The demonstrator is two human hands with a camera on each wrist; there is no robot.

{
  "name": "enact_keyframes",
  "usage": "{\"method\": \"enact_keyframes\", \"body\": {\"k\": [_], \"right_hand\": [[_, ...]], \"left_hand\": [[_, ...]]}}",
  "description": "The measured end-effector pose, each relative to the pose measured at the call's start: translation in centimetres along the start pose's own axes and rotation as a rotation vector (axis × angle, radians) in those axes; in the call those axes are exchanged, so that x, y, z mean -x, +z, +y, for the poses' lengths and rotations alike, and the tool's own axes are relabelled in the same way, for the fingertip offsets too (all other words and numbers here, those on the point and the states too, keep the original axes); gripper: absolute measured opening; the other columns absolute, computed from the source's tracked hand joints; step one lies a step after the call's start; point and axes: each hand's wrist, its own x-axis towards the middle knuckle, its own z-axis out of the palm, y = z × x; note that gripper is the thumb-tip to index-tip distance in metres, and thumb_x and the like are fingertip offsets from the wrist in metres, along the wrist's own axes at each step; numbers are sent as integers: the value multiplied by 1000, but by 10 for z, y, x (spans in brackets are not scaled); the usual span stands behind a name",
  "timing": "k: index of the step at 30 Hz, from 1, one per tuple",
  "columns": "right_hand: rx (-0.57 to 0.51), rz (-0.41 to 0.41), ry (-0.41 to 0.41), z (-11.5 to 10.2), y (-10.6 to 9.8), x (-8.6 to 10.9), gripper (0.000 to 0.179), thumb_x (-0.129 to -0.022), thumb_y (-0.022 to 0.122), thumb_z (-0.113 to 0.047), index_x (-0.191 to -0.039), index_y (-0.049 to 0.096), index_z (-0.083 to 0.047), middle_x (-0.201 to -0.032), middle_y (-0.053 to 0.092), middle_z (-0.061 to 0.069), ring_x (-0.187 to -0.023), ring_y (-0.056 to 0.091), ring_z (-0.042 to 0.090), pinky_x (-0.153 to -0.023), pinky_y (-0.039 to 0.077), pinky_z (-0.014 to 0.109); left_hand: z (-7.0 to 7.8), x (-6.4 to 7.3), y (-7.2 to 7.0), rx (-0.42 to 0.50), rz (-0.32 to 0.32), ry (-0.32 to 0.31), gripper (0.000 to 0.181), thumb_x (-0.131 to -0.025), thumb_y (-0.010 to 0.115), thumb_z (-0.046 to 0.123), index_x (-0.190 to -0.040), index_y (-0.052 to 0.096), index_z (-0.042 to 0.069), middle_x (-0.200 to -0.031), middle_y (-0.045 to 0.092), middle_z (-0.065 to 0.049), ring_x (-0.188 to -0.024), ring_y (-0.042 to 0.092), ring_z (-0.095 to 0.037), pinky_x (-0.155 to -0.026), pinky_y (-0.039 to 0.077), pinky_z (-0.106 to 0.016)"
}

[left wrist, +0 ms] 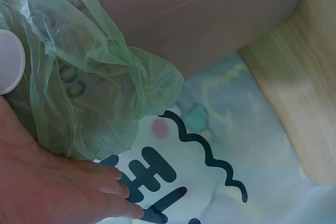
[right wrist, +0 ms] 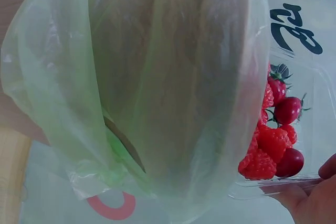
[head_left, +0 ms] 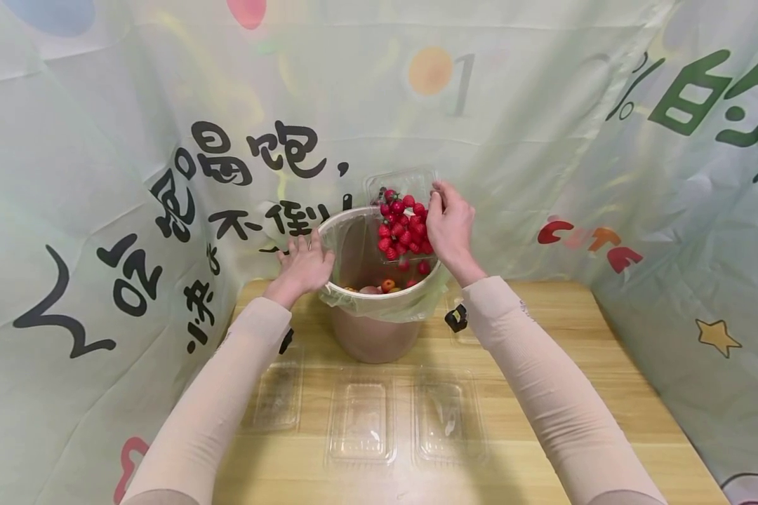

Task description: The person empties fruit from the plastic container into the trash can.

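My right hand pinches the edge of a clear plastic container, tilted over the far right of a lined bin. Raspberries and small dark red fruits with green stems fill its lower side, and a few red pieces drop below it. Round orange and red fruits lie inside the bin. With fingers spread, my left hand rests at the bin's left rim. Its fingers reach past a pale green bag that folds over the rim.
Several clear plastic containers lie on the wooden table: one at left, one in the middle and one beside it. Part of another shows behind my right wrist. Printed cloth walls enclose the table's back and sides.
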Motion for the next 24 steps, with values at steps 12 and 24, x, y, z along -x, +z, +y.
{"method": "enact_keyframes", "body": {"k": [12,24], "right_hand": [[-34,11,-33,0,-2,-1,31,-108,53,-10,-129,69,4,-122,76,23,-102,73,34,-97,59,47],[-54,17,-86,2,-1,1,30,-108,52,-9,-130,70,4,-125,75,23,-110,74,34,-99,60,47]], "left_hand": [[-1,0,1,-9,14,16,77,-109,22,46,-169,2,1,-171,5,-38,-159,0,-57,-126,-1,-76],[-1,0,1,-12,5,8,76,-110,22,45,-168,-1,1,-171,2,-37,-159,0,-57,-126,-2,-75]]}}
